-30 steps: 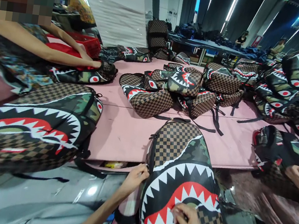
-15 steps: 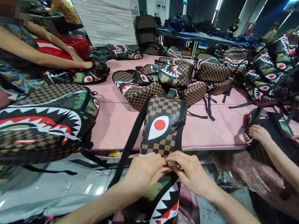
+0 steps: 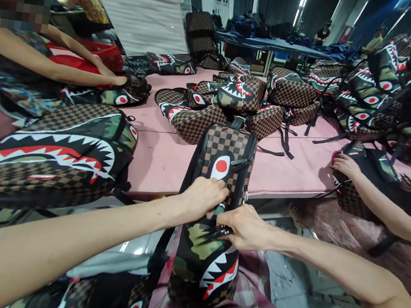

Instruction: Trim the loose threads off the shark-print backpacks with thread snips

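Observation:
A small brown-checked backpack (image 3: 229, 144) with a red-and-white eye and a shark-mouth print leans upright from my lap against the table edge. My left hand (image 3: 205, 197) is closed on its front, just below the eye, gripping the material. Lower and to the right, my right hand (image 3: 243, 227) is closed in a pinch at the middle of the bag. Something small and dark with a glint shows at its fingertips, too hidden to name. A zipper pull (image 3: 241, 162) lies beside the eye.
On the pink table (image 3: 154, 167) are several checked bags (image 3: 198, 122) in the centre. A large shark-print backpack (image 3: 57, 154) lies at left. Bags are piled (image 3: 367, 99) at right. A co-worker's arms (image 3: 68, 70) reach in at left, another's hand (image 3: 348, 165) at right.
My left hand has moved up the backpack toward the eye and now partly covers it. My right hand has shifted slightly left, and the two hands have come apart.

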`<state>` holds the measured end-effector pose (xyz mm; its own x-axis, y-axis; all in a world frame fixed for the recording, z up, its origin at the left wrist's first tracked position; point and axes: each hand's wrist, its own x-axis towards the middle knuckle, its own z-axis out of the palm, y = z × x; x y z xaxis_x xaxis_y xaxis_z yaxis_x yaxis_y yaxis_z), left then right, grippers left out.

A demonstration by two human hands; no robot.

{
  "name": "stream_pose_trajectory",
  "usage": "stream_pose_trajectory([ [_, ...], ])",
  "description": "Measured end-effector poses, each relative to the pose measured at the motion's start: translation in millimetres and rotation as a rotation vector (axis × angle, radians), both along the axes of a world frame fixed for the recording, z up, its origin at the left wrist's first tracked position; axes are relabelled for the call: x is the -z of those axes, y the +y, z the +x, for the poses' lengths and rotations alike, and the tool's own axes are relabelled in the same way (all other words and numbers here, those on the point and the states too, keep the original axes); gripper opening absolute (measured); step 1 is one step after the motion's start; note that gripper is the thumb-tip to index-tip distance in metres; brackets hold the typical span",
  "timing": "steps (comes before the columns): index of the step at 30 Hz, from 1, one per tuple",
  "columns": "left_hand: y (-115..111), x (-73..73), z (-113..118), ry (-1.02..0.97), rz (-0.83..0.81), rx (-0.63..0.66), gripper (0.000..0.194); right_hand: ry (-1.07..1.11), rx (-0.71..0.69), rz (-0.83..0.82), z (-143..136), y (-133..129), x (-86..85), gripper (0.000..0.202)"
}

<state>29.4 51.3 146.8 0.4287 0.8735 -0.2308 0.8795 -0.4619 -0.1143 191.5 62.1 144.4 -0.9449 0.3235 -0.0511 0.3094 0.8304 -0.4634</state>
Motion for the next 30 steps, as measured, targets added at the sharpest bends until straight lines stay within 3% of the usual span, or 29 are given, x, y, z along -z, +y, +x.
stream_pose_trajectory([
  [4,-2.4,9.5,2.2,-0.009,0.073,-0.074,0.017,0.234,0.000,-0.342,1.5,-1.1,15.7,0.013],
  [6,-4.4,9.8,-2.8,-0.067,0.111,-0.081,0.014,0.305,0.013,-0.387,5.7,0.5,21.4,0.012],
  [10,-24.1,7.0,-17.7,-0.406,0.192,-0.105,0.012,0.360,-0.034,-0.218,23.8,3.7,24.5,0.007],
  [13,-53.1,9.3,-20.6,-0.619,0.088,-0.120,0.014,0.306,-0.042,-0.148,37.2,2.8,22.2,0.012],
  [16,-83.4,17.3,-15.2,-0.576,0.058,-0.115,0.019,0.266,-0.050,-0.129,44.7,-1.1,20.2,0.021],
  [20,-111.5,31.3,-5.1,-0.593,0.276,-0.182,0.031,0.253,-0.075,-0.088,49.9,-10.7,20.4,0.028],
  [23,-122.8,42.7,-0.6,-0.648,0.371,-0.233,0.019,0.213,-0.120,0.039,52.1,-18.9,21.7,0.027],
  [27,-137.2,62.5,1.3,-0.763,0.396,-0.070,0.014,0.149,-0.241,0.199,55.6,-27.1,30.5,0.021],
  [30,-147.9,74.3,1.9,-0.817,0.462,0.069,0.017,0.146,-0.311,0.195,60.8,-30.3,42.4,0.020],
])
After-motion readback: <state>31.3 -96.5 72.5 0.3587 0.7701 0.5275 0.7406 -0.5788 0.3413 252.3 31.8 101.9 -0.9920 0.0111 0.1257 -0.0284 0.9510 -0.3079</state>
